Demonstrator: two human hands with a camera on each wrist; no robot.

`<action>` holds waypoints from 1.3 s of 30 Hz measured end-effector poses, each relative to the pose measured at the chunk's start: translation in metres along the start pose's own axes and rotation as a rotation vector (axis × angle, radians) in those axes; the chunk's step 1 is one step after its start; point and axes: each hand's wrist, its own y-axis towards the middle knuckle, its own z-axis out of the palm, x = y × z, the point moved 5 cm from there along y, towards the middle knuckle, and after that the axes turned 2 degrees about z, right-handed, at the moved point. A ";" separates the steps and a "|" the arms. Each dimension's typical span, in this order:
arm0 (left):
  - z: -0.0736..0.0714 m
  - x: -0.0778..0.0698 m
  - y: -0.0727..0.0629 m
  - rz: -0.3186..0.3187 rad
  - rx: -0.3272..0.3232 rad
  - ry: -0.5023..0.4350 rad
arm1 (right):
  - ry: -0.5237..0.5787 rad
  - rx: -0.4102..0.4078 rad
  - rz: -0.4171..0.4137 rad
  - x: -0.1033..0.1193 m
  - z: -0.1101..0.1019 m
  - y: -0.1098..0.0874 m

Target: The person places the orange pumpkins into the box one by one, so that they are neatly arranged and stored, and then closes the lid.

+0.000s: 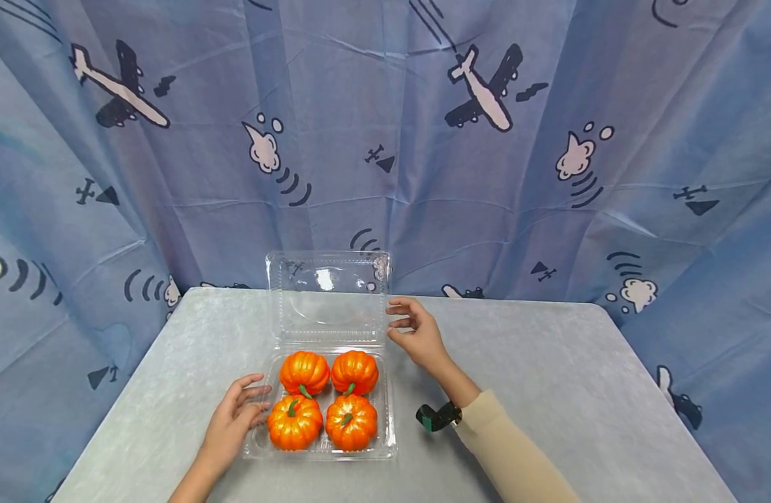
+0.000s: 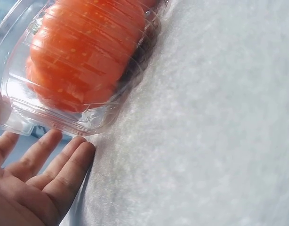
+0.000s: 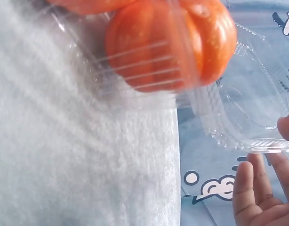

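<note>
A clear plastic clamshell box lies on the table with its lid raised at the back. Several small orange pumpkins with green stems sit in its base, arranged in two rows. My left hand is at the left side of the base; the left wrist view shows its loosely extended fingers close to the rim. Beside the lid's right edge is my right hand, its fingers bent slightly. In the right wrist view the thumb overlaps the lid, while the fingertips appear just outside its edge.
A pale grey cloth-like surface covers the table. Behind it hangs a blue curtain printed with planes and clouds. A dark band is on the right wrist, below a cream sleeve.
</note>
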 end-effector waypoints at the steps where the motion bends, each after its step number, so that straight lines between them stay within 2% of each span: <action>1: 0.000 0.000 0.000 -0.002 0.000 0.000 | 0.004 0.000 0.004 0.001 0.000 -0.001; 7: 0.000 0.001 0.000 -0.006 0.002 -0.006 | 0.030 0.000 0.023 0.001 -0.001 -0.005; 17: 0.000 0.001 -0.001 -0.011 0.001 -0.010 | 0.039 -0.003 -0.054 -0.023 -0.003 -0.003; 21: 0.000 0.000 0.000 -0.014 0.008 -0.014 | 0.049 0.021 -0.075 -0.022 -0.005 -0.008; 30: 0.000 -0.002 -0.001 0.009 0.003 0.002 | 0.004 0.059 -0.060 -0.013 -0.010 -0.022; 39: -0.001 -0.001 -0.001 0.022 0.001 -0.008 | -0.069 0.158 -0.090 -0.011 -0.013 -0.035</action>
